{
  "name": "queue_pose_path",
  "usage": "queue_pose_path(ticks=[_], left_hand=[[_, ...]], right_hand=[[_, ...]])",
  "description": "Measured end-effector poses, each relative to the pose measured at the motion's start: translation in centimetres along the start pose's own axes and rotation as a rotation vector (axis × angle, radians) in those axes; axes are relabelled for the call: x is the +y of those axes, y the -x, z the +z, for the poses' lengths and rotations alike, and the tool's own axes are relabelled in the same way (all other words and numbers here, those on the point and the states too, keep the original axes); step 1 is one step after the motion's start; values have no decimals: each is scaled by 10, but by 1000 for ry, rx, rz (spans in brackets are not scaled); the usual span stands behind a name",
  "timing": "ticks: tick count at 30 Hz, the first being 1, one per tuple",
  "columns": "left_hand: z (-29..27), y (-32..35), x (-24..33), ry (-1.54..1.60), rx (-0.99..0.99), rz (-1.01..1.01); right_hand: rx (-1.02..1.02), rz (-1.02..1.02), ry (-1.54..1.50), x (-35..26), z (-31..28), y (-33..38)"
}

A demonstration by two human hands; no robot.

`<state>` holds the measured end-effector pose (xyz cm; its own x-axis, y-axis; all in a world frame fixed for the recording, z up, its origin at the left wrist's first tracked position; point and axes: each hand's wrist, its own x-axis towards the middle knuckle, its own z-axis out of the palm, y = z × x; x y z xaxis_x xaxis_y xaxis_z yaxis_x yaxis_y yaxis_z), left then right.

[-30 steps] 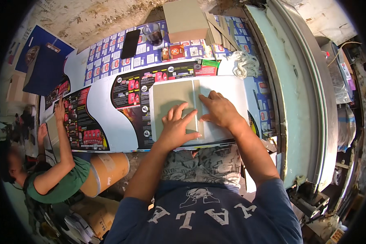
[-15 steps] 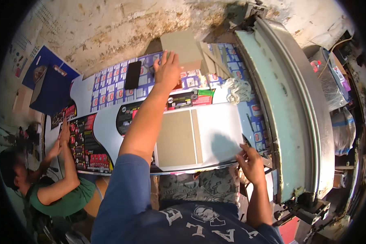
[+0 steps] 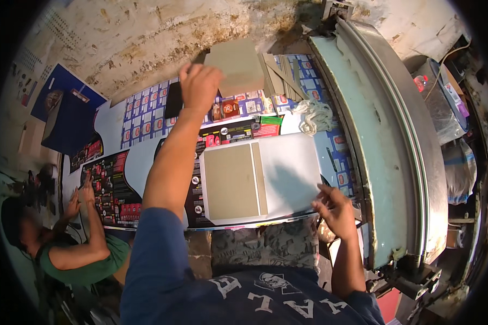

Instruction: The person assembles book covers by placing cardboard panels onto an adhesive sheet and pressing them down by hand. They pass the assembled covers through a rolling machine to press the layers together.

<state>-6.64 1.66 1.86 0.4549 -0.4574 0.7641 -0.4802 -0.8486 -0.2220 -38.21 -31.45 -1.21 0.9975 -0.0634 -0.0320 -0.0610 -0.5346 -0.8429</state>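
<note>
My left hand [image 3: 199, 88] is stretched to the back of the table, between a dark phone [image 3: 173, 100] and a stack of grey boards [image 3: 236, 65]. Its fingers are bent and apart, and I see nothing held in them. In front of me lies a white sheet [image 3: 290, 162] bearing a wide grey board panel [image 3: 230, 184] and a narrow grey strip [image 3: 259, 181], a thin gap between them. My right hand [image 3: 337, 212] hovers by the sheet's right edge, fingers loosely curved and apart, holding nothing.
Grey board strips [image 3: 282, 81] and a bunched white cloth [image 3: 313, 116] lie behind the sheet. A long metal-edged machine [image 3: 385, 141] borders the right side. At the left another person's hands [image 3: 81, 199] rest by printed sheets [image 3: 116, 189]; a blue folded board [image 3: 70, 114] stands behind.
My left hand has moved left, away from the grey board stack and over toward the phone, partly covering it. The right hand has barely shifted.
</note>
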Motion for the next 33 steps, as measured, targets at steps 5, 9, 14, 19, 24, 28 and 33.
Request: queue_pose_path(ticks=[5, 9, 14, 19, 24, 28, 33], left_hand=[[-87, 18, 80, 380, 245, 34], [-130, 77, 157, 507, 61, 216], [-127, 142, 188, 610, -255, 209], [-103, 163, 169, 729, -598, -182], [-92, 166, 163, 673, -935, -259], [-92, 165, 163, 663, -995, -283], [-93, 164, 165, 633, -963, -263]], right_hand=[[93, 101, -477, -7, -2, -32], [82, 111, -692, -17, 3, -64], [26, 263, -547, 12, 18, -69], [21, 326, -316, 47, 24, -63], [18, 311, -313, 62, 35, -64], [3, 328, -252, 45, 34, -65], [-9, 314, -258, 56, 36, -67]])
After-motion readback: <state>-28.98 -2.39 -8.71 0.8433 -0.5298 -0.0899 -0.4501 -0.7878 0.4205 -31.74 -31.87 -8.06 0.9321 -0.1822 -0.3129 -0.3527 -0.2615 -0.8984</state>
